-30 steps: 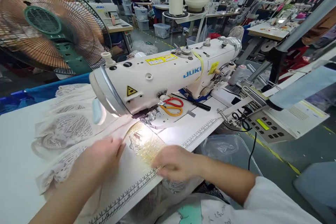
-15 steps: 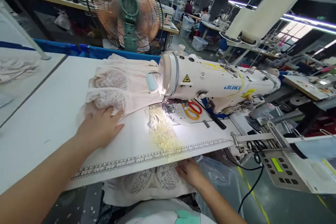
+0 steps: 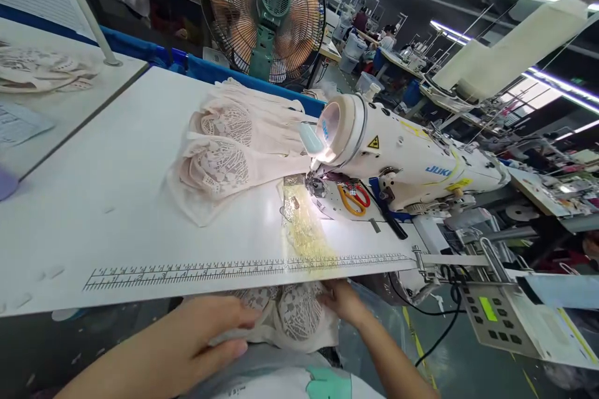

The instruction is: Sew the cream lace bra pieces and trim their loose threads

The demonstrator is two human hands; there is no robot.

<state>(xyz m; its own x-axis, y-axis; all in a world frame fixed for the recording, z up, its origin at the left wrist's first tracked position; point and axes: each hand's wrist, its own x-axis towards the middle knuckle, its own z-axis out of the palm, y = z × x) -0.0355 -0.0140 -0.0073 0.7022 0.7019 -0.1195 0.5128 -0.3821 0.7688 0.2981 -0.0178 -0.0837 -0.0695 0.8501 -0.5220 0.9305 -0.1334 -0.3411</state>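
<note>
A beige lace bra lies across my lap, below the table's front edge. My right hand pinches its right side, the fingertips partly hidden by the fabric. Over the bra's left cup reaches my left hand, fingers stretched out and thumb apart, with nothing gripped in it. On the white table a pile of beige lace bras lies left of the sewing machine, its straps trailing toward the needle area.
A printed ruler strip runs along the table's front edge. Yellowish tape lies below the needle. Scissors with orange and red handles rest under the machine arm. Behind the table stands a fan. A control panel sits at right.
My left hand has left the pile of bras and come down toward me, over the bra on my lap. My right hand stays at that bra's right side. The view has shifted left.
</note>
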